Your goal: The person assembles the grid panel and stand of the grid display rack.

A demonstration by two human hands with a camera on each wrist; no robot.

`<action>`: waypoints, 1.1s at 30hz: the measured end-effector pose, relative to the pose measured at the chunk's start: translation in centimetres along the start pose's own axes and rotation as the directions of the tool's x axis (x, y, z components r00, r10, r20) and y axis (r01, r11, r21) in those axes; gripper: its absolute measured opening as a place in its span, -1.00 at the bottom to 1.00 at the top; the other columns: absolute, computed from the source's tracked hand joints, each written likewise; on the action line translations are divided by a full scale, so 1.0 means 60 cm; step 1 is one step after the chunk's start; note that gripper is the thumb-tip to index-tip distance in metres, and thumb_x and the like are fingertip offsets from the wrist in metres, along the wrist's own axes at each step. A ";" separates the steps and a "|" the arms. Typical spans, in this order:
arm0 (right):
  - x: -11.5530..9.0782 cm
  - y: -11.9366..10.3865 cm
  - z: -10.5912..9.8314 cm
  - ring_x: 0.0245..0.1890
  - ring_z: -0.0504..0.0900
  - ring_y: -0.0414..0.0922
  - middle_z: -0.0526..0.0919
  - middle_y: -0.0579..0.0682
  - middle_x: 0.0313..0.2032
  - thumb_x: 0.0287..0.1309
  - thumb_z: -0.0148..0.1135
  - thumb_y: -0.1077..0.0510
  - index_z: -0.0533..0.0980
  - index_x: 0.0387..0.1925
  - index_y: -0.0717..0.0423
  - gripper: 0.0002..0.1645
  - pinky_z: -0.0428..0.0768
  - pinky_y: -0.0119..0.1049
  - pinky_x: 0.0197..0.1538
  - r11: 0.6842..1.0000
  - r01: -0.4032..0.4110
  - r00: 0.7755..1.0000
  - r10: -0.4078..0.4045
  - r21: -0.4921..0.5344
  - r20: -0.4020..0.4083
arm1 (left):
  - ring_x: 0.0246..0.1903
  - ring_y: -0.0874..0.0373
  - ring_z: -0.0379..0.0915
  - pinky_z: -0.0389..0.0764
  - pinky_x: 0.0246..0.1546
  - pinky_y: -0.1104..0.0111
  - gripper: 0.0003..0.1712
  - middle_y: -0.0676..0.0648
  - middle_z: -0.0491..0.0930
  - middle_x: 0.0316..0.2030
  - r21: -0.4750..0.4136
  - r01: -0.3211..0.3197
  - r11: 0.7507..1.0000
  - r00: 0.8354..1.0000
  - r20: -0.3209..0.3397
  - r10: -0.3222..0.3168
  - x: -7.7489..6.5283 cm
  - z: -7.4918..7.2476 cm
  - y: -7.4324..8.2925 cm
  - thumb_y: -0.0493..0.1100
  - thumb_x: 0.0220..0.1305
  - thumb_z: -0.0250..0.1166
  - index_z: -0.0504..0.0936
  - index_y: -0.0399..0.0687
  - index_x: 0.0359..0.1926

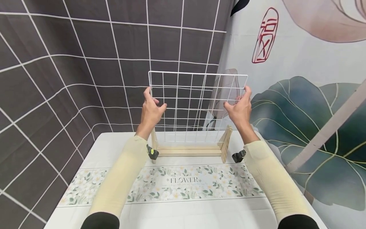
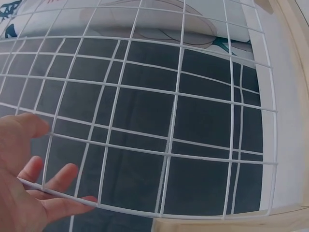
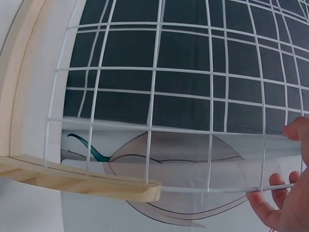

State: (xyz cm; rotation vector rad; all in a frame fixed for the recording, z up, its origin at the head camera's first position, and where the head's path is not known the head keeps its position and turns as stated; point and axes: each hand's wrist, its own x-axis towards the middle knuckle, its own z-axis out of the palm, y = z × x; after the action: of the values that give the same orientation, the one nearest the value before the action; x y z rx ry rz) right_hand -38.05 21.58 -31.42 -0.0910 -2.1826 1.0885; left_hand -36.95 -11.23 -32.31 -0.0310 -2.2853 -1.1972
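A white wire grid panel (image 1: 189, 98) stands upright in front of me, above a light wooden stand (image 1: 188, 151) with two side supports. My left hand (image 1: 152, 109) grips the panel's left edge, its thumb on the near face and its fingers around the outer wire. On the opposite edge, my right hand (image 1: 240, 109) holds on in much the same way. Both wrist views show the panel's lower part between the stand's side pieces (image 2: 241, 222) (image 3: 96, 183). White cloth shows between the lowest wire and the crossbar (image 3: 24, 87); whether they touch elsewhere I cannot tell.
The table has a white cloth (image 1: 186, 214) with a flowered strip (image 1: 183, 186) lettered FLOWER. Behind hangs a dark grey curtain (image 1: 128, 41) with white grid lines. A white curtain (image 1: 243, 41) with leaf pictures is at the right, crossed by a pale slanted pole (image 1: 326, 127).
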 end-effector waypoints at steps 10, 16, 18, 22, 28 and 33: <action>-0.017 0.021 0.013 -0.16 0.57 0.14 0.50 0.14 -0.08 0.03 0.46 0.13 0.03 0.48 -0.09 0.09 0.47 0.01 -0.04 1.000 0.014 1.000 -0.014 -0.005 -0.009 | -0.17 -0.25 0.64 0.62 -0.14 -0.02 0.05 -0.17 0.67 -0.02 0.013 0.005 1.000 1.000 0.005 -0.005 -0.015 0.011 -0.023 -0.12 0.17 0.46 -0.03 0.10 0.50; -0.027 0.030 0.020 -0.14 0.58 0.17 0.52 0.17 -0.07 0.04 0.44 0.10 0.03 0.50 -0.08 0.09 0.48 0.02 -0.04 1.000 0.009 1.000 -0.009 -0.018 -0.008 | -0.15 -0.16 0.71 0.66 -0.14 -0.01 0.05 -0.17 0.68 0.00 0.014 0.001 1.000 1.000 0.009 -0.001 -0.021 0.017 -0.035 -0.11 0.18 0.46 -0.03 0.10 0.50; -0.030 0.034 0.022 -0.13 0.58 0.17 0.53 0.19 -0.05 0.06 0.44 0.09 0.01 0.50 -0.09 0.09 0.48 0.01 -0.04 1.000 0.000 1.000 0.000 -0.023 -0.005 | -0.14 -0.15 0.72 0.66 -0.14 -0.01 0.05 -0.16 0.68 0.01 0.014 0.000 1.000 1.000 0.016 0.000 -0.023 0.018 -0.038 -0.12 0.18 0.45 -0.04 0.09 0.51; -0.037 0.041 0.026 -0.12 0.60 0.18 0.53 0.24 -0.05 0.06 0.45 0.09 0.01 0.50 -0.10 0.09 0.50 0.01 -0.05 1.000 -0.006 1.000 0.006 -0.015 0.001 | -0.14 -0.15 0.73 0.65 -0.14 -0.02 0.05 -0.18 0.68 0.04 0.011 0.003 1.000 1.000 0.028 -0.003 -0.027 0.020 -0.044 -0.11 0.17 0.45 -0.04 0.08 0.51; -0.047 0.050 0.031 -0.09 0.63 0.23 0.55 0.28 -0.04 0.05 0.47 0.11 0.02 0.51 -0.08 0.11 0.54 0.05 -0.02 1.000 -0.005 1.000 0.005 0.010 0.016 | -0.12 -0.12 0.74 0.66 -0.10 -0.01 0.04 -0.17 0.67 0.07 0.009 0.026 1.000 0.999 0.047 -0.027 -0.035 0.024 -0.057 -0.10 0.18 0.45 -0.03 0.10 0.49; -0.055 0.056 0.036 -0.05 0.63 0.25 0.53 0.30 -0.02 0.08 0.47 0.11 0.01 0.51 -0.09 0.10 0.56 0.07 0.02 1.000 -0.003 0.999 0.003 -0.008 0.034 | -0.09 -0.15 0.74 0.67 -0.07 0.00 0.03 -0.20 0.67 0.07 -0.008 0.035 0.999 0.998 0.061 -0.034 -0.040 0.030 -0.073 -0.13 0.18 0.44 -0.03 0.10 0.49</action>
State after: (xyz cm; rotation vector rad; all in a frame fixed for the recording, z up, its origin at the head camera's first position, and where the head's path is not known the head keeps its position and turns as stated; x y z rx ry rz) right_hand -37.61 21.17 -36.58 -0.0802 -2.2178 1.0902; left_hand -36.89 -11.94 -37.56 -0.0318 -2.3425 -1.2399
